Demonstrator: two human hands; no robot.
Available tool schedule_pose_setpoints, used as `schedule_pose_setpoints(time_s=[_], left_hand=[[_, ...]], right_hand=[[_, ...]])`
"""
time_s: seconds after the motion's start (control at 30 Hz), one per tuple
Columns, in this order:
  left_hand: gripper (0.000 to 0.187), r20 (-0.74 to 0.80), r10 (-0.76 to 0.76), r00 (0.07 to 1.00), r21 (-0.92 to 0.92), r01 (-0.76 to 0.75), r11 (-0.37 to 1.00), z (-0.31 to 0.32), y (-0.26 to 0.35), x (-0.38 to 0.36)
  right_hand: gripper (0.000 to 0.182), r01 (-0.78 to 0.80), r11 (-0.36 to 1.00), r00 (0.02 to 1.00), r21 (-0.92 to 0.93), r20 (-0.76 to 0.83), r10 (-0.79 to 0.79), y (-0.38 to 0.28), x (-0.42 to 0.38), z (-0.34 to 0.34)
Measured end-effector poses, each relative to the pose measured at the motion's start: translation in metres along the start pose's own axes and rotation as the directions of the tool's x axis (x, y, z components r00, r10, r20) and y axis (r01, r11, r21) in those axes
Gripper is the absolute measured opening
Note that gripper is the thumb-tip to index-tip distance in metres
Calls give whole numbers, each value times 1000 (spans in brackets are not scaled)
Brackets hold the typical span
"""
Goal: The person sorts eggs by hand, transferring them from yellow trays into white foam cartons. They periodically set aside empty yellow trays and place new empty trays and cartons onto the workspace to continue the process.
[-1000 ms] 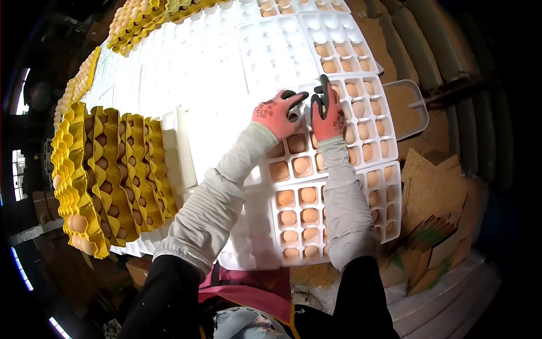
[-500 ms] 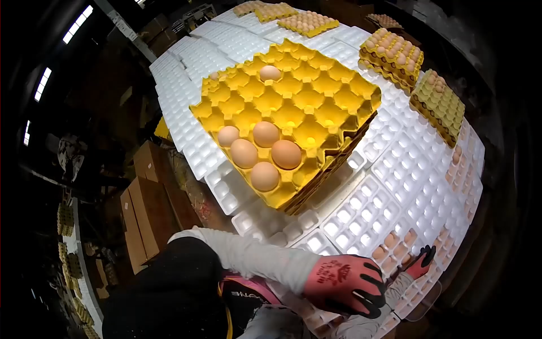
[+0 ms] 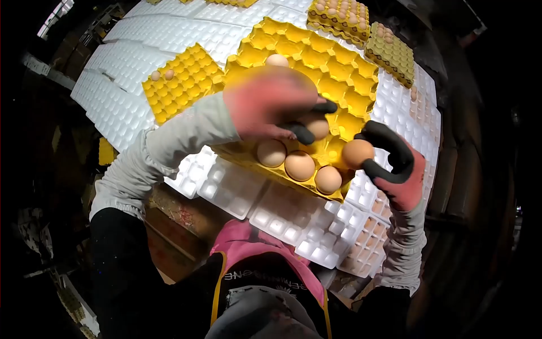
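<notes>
My left hand (image 3: 274, 104), in a red glove with black fingertips, is over the yellow egg tray (image 3: 350, 73) and blurred. Its thumb and fingers close around a brown egg (image 3: 317, 127), partly hidden by them. At the tray's right edge my right hand (image 3: 398, 166), gloved the same way, pinches another brown egg (image 3: 358, 153) between thumb and fingers. Along the near edge of the tray sit a pale egg (image 3: 271, 153), a brown egg (image 3: 300, 165) and one more egg (image 3: 328, 179). Beyond my left hand lies a single egg (image 3: 277, 60).
White plastic trays (image 3: 124, 62) with cups cover the table. To the left lies another yellow tray (image 3: 183, 85) with two eggs. Stacked filled trays (image 3: 339, 17) and a greenish-yellow tray (image 3: 389, 53) stand at the back right. Eggs fill cups at the near right.
Both hands have come from the lower right up to the yellow tray, each now with an egg. The view has shifted, bringing the second yellow tray at left into sight.
</notes>
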State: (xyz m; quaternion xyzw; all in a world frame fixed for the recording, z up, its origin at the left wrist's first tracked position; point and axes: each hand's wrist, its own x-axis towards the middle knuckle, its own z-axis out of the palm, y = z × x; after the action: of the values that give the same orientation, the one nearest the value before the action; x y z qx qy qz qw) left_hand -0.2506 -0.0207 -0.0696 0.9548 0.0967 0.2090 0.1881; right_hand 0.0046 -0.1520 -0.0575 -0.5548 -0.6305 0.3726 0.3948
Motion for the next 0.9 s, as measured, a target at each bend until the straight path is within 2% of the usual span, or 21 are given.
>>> schedule_pose_setpoints(time_s=[0.03, 0.07, 0.13, 0.17, 0.2, 0.23, 0.27, 0.33, 0.4, 0.43, 0.47, 0.5, 0.53, 0.57, 0.6, 0.63, 0.67, 0.73, 0.8, 0.83, 0.9], left_hand=[[42, -177, -223, 958, -381, 142, 913, -10, 6, -10], [37, -237, -483, 843, -717, 184, 672, -16, 4, -20], [32, -79, -647, 758, -977, -189, -102, -28, -24, -42], [29, -170, -637, 752, -976, -217, 4, -19, -42, -57], [24, -219, -305, 927, -964, -157, 215, -17, -45, -48], [22, -87, -151, 985, -772, 29, 635, -22, -36, -48], [20, 110, -71, 991, -371, 107, 922, -33, -4, -38], [45, 253, -34, 967, 283, -40, 958, -24, 39, -24], [57, 252, 67, 965, 385, -164, 908, -15, 31, -29], [57, 244, -26, 969, 316, -54, 947, -16, 28, -31], [57, 245, -121, 962, 246, 59, 967, -18, 25, -34], [43, -18, -126, 992, -65, 125, 990, -17, 16, -40], [53, -65, -134, 989, -285, 110, 952, -20, -4, -51], [56, -15, -362, 932, -899, 146, 413, -20, -3, -53], [59, 190, -475, 859, -923, -8, -384, -21, 0, -55], [67, 101, -432, 896, -841, -155, -518, -14, -2, -53], [68, 61, -411, 910, -789, -208, -578, -10, -1, -49], [68, -31, -407, 913, -689, -314, -653, -1, 14, -39], [67, -91, -526, 846, -639, -455, -621, 2, 37, -28], [66, -134, -542, 830, -659, -483, -576, 5, 44, -25], [55, -282, -531, 799, -831, -480, -282, 17, 59, -27]], right_hand=[[48, 58, 973, 994, 222, -101, -36, 11, -9, -2], [48, 143, 894, 976, 424, -210, -56, 21, -16, -2], [49, 65, 753, 988, 655, -149, 44, 18, -28, 1], [48, -162, 863, 986, 479, 42, 163, 14, -35, -11], [45, -323, 872, 943, 367, 197, 267, -4, -36, -8], [45, -69, 991, 988, -115, 127, 84, -18, -30, 10], [46, 182, 800, 981, -572, 156, -112, -28, -25, 30], [56, 218, 438, 969, -872, 245, 5, -36, -26, 49], [54, 202, 476, 976, -856, 214, -30, -33, -27, 41], [58, 69, 865, 996, -497, 77, -35, -27, -30, 31], [64, -25, 999, 999, 27, -40, 26, -24, -30, 26], [67, -210, 888, 958, 410, -93, 270, -39, -28, 24], [61, -176, 819, 962, 547, -83, 262, -37, -24, 24], [57, -207, 863, 972, 461, -2, 234, -33, -17, 22], [54, -223, 900, 975, 374, 80, 208, -30, -11, 23], [44, 28, 997, 994, -67, 104, -21, -33, -3, 32], [33, 289, 828, 955, -482, 204, -215, -41, 5, 46], [13, 207, 369, 978, -906, 192, -78, -50, 8, 78], [4, 224, 375, 963, -900, 146, -224, -34, 9, 89], [23, 205, 413, 976, -888, 215, -21, -40, 5, 80], [32, 178, 690, 983, -702, 155, -96, -26, -5, 59]])
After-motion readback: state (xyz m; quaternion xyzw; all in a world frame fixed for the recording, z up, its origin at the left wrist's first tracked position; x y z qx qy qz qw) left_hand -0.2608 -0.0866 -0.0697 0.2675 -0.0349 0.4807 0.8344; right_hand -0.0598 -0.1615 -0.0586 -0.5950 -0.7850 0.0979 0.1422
